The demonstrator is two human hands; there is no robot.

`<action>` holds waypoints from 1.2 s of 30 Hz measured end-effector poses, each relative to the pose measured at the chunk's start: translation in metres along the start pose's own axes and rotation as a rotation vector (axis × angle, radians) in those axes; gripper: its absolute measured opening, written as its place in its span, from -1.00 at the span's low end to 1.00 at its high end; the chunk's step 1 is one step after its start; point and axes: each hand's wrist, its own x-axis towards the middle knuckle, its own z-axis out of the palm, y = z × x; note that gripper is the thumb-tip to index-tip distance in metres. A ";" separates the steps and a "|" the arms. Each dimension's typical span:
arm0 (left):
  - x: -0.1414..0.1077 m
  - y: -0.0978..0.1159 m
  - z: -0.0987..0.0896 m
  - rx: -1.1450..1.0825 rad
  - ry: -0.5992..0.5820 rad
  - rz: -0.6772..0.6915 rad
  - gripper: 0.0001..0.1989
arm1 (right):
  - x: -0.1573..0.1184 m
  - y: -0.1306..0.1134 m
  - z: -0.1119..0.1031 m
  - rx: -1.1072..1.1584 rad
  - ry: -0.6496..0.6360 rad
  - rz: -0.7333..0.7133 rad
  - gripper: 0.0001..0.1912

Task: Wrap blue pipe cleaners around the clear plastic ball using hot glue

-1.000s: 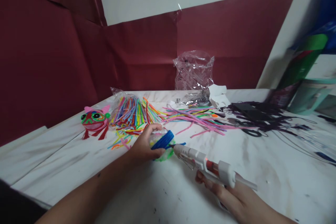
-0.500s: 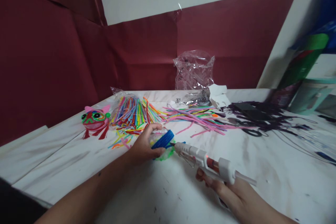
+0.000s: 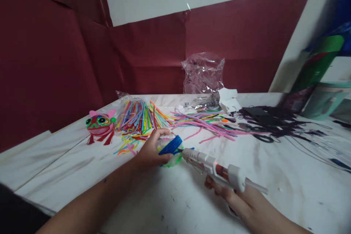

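Observation:
My left hand (image 3: 154, 150) grips a rounded craft piece (image 3: 175, 160) of clear and green material, with a band of blue pipe cleaners (image 3: 171, 145) across it. The thumb lies along the near side and the fingers curl over the top. My right hand (image 3: 233, 197) is wrapped round the handle of a white glue gun (image 3: 204, 162), whose small red light is lit. The gun's dark nozzle tip is at the right edge of the blue band; whether it touches cannot be made out. A loose blue end sticks out just beyond the tip.
Behind my hands lie bundled pipe cleaners (image 3: 137, 117) and loose pink ones (image 3: 214, 128). A pink animal figure (image 3: 100, 126) stands left. Black scissors (image 3: 263, 138), dark yarn (image 3: 287, 120), a phone-like dark slab (image 3: 260, 116) and a pale green container (image 3: 323, 100) are right.

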 end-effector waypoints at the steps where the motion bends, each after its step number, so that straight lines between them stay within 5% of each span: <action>1: 0.000 0.000 0.000 -0.003 -0.002 0.001 -0.40 | 0.000 0.000 0.000 0.003 0.009 0.009 -0.68; 36: 0.001 0.000 0.000 0.021 -0.015 -0.015 -0.41 | 0.000 -0.006 0.000 0.037 0.030 0.071 -0.69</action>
